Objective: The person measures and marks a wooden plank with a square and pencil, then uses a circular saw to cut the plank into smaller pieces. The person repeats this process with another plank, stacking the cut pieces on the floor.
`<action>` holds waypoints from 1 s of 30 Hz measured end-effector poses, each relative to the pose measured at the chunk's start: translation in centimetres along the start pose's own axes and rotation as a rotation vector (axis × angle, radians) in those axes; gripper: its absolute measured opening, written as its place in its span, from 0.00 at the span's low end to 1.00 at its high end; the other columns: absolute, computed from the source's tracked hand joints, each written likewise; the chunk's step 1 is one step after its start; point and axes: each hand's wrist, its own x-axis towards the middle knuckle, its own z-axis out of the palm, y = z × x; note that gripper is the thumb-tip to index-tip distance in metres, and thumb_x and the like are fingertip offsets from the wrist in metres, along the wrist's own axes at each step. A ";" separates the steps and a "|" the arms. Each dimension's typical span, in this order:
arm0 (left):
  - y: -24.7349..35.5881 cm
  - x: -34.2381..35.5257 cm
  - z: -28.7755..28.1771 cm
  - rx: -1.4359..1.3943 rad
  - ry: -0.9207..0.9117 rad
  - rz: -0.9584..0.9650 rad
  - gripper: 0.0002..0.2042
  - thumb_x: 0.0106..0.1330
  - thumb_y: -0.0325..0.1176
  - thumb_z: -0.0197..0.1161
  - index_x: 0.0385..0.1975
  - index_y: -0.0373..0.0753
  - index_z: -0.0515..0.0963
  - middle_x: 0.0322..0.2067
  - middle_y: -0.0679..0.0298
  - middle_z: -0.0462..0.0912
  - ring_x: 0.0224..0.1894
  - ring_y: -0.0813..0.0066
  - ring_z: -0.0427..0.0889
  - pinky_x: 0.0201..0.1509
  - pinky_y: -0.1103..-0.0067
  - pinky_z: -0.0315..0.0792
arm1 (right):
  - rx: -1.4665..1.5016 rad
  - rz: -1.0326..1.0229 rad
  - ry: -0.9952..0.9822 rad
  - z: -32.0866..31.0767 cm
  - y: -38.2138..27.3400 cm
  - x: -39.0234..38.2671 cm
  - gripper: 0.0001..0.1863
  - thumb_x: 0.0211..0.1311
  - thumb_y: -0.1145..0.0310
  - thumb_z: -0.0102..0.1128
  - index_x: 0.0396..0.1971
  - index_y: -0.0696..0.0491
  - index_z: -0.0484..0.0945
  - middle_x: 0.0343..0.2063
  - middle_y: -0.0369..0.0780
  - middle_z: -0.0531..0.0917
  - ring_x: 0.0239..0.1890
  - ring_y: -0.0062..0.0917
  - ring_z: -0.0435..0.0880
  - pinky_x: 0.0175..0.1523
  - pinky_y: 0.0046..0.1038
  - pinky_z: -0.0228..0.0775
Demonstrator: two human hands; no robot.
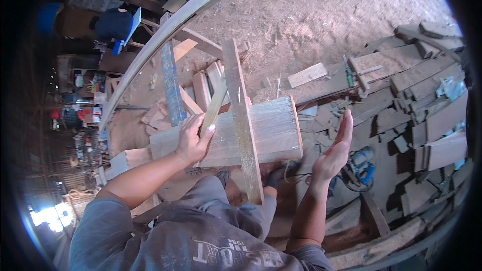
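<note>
My left hand [192, 140] clenched a thin slat [215, 106] on the plank [271, 128], my right hand [335, 149] spread flat to its right; an off-square slap could have skewed the nailed batten [242, 115].

The wide board [261, 130] is grey, matt, rough wood. The thin slat [213, 108] is wood too. The power tool [362, 164] looks blue plastic.
</note>
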 end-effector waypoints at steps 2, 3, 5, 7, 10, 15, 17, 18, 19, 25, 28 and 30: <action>-0.3 0.3 0.2 -0.004 0.010 0.034 0.21 0.77 0.42 0.63 0.57 0.30 0.80 0.46 0.45 0.86 0.50 0.43 0.84 0.59 0.58 0.71 | -0.058 -0.076 -0.476 2.6 -7.3 0.5 0.42 0.87 0.44 0.41 0.78 0.69 0.62 0.78 0.58 0.67 0.83 0.44 0.63 0.86 0.43 0.50; -0.6 0.4 0.1 -0.016 0.019 0.058 0.21 0.77 0.43 0.64 0.57 0.30 0.80 0.46 0.45 0.86 0.51 0.43 0.84 0.60 0.57 0.71 | -0.096 -0.103 -0.716 3.8 -10.3 0.3 0.44 0.86 0.42 0.42 0.78 0.70 0.61 0.78 0.59 0.66 0.83 0.46 0.62 0.86 0.45 0.49; -0.4 0.8 0.3 -0.032 0.030 0.075 0.21 0.76 0.43 0.64 0.56 0.30 0.80 0.46 0.45 0.86 0.51 0.43 0.84 0.61 0.57 0.71 | -0.369 -0.232 -1.012 4.6 -12.2 0.2 0.44 0.85 0.41 0.44 0.78 0.67 0.62 0.78 0.60 0.66 0.83 0.48 0.62 0.87 0.47 0.48; -0.1 0.8 0.4 -0.037 0.044 0.083 0.21 0.76 0.44 0.65 0.55 0.30 0.81 0.47 0.45 0.87 0.52 0.43 0.84 0.61 0.56 0.72 | -0.828 -0.449 -1.124 5.2 -9.8 -0.1 0.40 0.84 0.42 0.47 0.77 0.61 0.67 0.78 0.58 0.66 0.82 0.49 0.64 0.87 0.49 0.48; -0.2 0.1 0.5 -0.042 0.069 0.059 0.22 0.76 0.44 0.64 0.55 0.30 0.81 0.48 0.45 0.87 0.53 0.42 0.84 0.62 0.55 0.71 | -1.097 -0.105 -0.820 1.6 -10.2 4.0 0.34 0.85 0.39 0.42 0.75 0.47 0.74 0.75 0.52 0.73 0.79 0.48 0.67 0.85 0.55 0.47; -0.3 -0.1 0.1 -0.039 0.057 0.049 0.23 0.76 0.48 0.63 0.56 0.31 0.81 0.50 0.45 0.87 0.57 0.43 0.83 0.64 0.55 0.71 | -0.913 -0.501 -0.681 3.2 -9.3 3.5 0.28 0.80 0.53 0.56 0.69 0.55 0.76 0.71 0.54 0.76 0.76 0.54 0.68 0.83 0.56 0.49; -0.9 -0.3 0.2 -0.033 0.093 0.055 0.23 0.76 0.48 0.62 0.56 0.31 0.81 0.51 0.44 0.87 0.57 0.43 0.83 0.65 0.55 0.71 | -0.988 -0.520 -0.955 5.3 -10.7 2.9 0.26 0.81 0.54 0.55 0.70 0.49 0.77 0.73 0.47 0.75 0.79 0.44 0.68 0.84 0.53 0.50; -1.0 -0.4 0.3 -0.030 0.114 0.063 0.23 0.76 0.48 0.62 0.56 0.32 0.81 0.51 0.44 0.87 0.57 0.43 0.83 0.65 0.55 0.70 | -1.078 -0.550 -1.018 5.5 -11.4 3.2 0.26 0.81 0.52 0.53 0.71 0.47 0.77 0.74 0.45 0.75 0.80 0.41 0.68 0.84 0.51 0.50; -1.2 -0.2 0.4 -0.028 0.117 0.064 0.23 0.76 0.48 0.62 0.56 0.32 0.81 0.51 0.44 0.87 0.57 0.44 0.83 0.66 0.54 0.70 | -1.206 -0.320 -0.943 5.0 -11.6 4.2 0.28 0.82 0.49 0.49 0.72 0.46 0.77 0.76 0.45 0.73 0.80 0.41 0.68 0.84 0.53 0.49; 0.7 0.6 1.7 -0.069 0.045 0.061 0.24 0.77 0.50 0.61 0.56 0.33 0.81 0.51 0.46 0.87 0.58 0.45 0.82 0.68 0.54 0.68 | -1.431 0.470 -0.675 -6.1 -12.3 2.6 0.53 0.76 0.20 0.35 0.55 0.57 0.90 0.56 0.53 0.90 0.63 0.48 0.87 0.69 0.46 0.75; -0.3 0.3 0.5 -0.085 0.008 -0.025 0.24 0.77 0.50 0.60 0.56 0.33 0.81 0.52 0.47 0.87 0.60 0.46 0.81 0.70 0.54 0.67 | -0.678 0.975 -0.785 -2.9 -14.8 -6.1 0.41 0.75 0.27 0.56 0.59 0.54 0.87 0.50 0.41 0.90 0.45 0.28 0.90 0.52 0.32 0.85; -0.1 0.2 -0.2 -0.076 -0.013 -0.024 0.24 0.77 0.50 0.60 0.57 0.33 0.81 0.53 0.47 0.87 0.62 0.47 0.80 0.71 0.55 0.67 | -0.364 0.821 -0.775 -1.2 -13.9 -12.0 0.31 0.80 0.41 0.61 0.62 0.55 0.83 0.52 0.40 0.90 0.46 0.27 0.91 0.53 0.31 0.86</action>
